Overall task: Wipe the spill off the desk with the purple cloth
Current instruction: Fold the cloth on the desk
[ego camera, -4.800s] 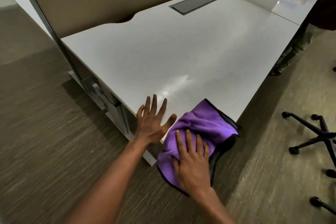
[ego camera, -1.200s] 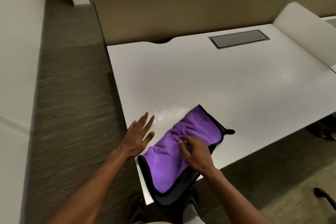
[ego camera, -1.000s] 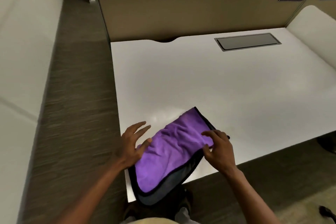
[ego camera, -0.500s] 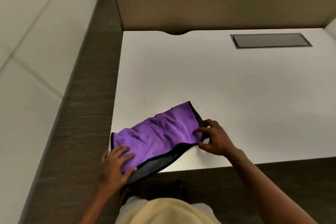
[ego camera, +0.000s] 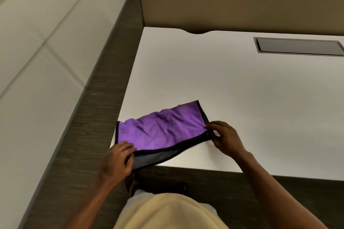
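Note:
The purple cloth (ego camera: 163, 128), edged in black with a grey underside, lies folded near the front left corner of the white desk (ego camera: 242, 89). My left hand (ego camera: 119, 161) pinches the cloth's near left corner at the desk edge. My right hand (ego camera: 225, 137) pinches its right end between thumb and fingers. The cloth stretches between both hands, and its grey lower layer hangs a little over the front edge. No spill shows on the desk surface.
A tan partition panel (ego camera: 232, 3) stands along the desk's back. A dark rectangular cable hatch (ego camera: 299, 47) is set into the desk at back right. A white wall (ego camera: 37, 61) runs on the left, with a strip of brown carpet (ego camera: 89, 117) between it and the desk.
The view has swung left and closer to the desk. My right hand went from pressing flat on the cloth to pinching its right end; my left hand left the desk and gripped the left corner.

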A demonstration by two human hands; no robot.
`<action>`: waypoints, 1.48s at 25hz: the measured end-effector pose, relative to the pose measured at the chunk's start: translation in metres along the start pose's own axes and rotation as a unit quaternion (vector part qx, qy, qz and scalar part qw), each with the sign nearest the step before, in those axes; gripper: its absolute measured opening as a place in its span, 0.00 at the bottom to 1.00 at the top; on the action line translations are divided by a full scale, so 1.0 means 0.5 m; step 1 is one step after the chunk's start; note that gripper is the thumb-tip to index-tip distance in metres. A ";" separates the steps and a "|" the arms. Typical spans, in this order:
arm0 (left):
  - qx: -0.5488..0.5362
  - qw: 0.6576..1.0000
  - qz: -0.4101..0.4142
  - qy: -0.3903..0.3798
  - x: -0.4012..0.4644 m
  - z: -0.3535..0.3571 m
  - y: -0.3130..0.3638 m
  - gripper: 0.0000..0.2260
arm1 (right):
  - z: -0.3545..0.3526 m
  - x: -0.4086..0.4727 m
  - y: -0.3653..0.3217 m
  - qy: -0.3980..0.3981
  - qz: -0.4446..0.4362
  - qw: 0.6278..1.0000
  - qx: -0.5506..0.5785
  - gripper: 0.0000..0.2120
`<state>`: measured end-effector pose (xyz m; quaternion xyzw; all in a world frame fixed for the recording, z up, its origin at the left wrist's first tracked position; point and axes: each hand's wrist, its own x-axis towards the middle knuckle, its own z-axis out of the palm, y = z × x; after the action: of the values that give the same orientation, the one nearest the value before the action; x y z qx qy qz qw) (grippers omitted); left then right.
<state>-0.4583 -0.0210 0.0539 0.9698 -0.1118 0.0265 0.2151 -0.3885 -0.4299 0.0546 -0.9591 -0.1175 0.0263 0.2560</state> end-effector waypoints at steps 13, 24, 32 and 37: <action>0.117 0.989 0.023 0.090 -0.095 0.056 0.027 0.17 | 0.031 -0.025 -0.012 0.036 0.153 0.985 0.064 0.10; 0.079 0.996 -0.042 0.010 -0.071 0.016 0.041 0.17 | 0.023 0.016 -0.031 0.028 0.248 0.958 0.145 0.07; 0.024 0.997 -0.057 0.033 -0.013 -0.038 0.013 0.13 | -0.029 0.003 -0.049 0.004 0.070 0.990 0.119 0.23; -0.005 0.997 -0.072 0.013 0.020 -0.071 -0.009 0.12 | -0.036 -0.013 -0.049 -0.029 -0.018 0.999 0.025 0.23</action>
<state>-0.4476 -0.0042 0.0855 0.9738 -0.0391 0.0225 0.2229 -0.3978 -0.4195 0.0823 -0.9489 -0.1416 0.0525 0.2772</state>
